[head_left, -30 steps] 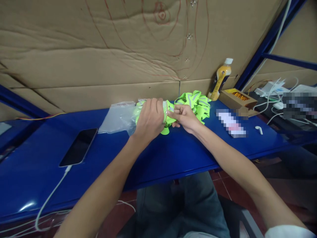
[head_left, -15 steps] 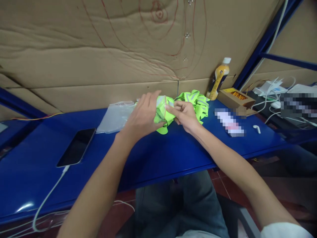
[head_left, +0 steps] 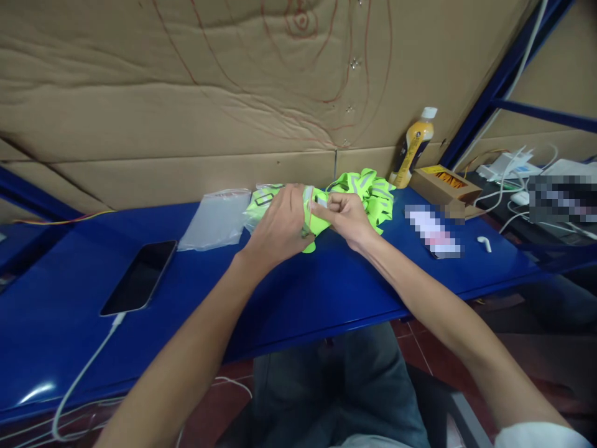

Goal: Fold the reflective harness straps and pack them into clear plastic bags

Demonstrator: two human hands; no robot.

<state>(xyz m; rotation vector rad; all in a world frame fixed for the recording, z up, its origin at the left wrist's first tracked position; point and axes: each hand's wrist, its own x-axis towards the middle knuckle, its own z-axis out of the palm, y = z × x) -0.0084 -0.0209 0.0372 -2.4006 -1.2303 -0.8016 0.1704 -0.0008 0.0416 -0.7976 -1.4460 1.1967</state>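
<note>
My left hand (head_left: 278, 225) is wrapped round a rolled bundle of neon-green reflective fabric (head_left: 313, 214) above the blue table (head_left: 326, 292). A thin rubber band circles the bundle by my fingers. My right hand (head_left: 344, 216) pinches the bundle's right end, fingers closed on it. Behind my right hand lies a loose heap of the same green reflective fabric (head_left: 373, 190). To the left of the bundle lie clear plastic bags (head_left: 214, 218), one with green fabric inside.
A black phone (head_left: 140, 277) on a white cable lies at the left. An orange drink bottle (head_left: 415, 149), a small cardboard box (head_left: 445, 183) and a white earbud (head_left: 484, 244) sit at the right. Chargers and cables lie at the far right. Cardboard lines the back wall.
My left hand opened up over the bundle half a second ago and has closed round it again. The bundle stays between both hands.
</note>
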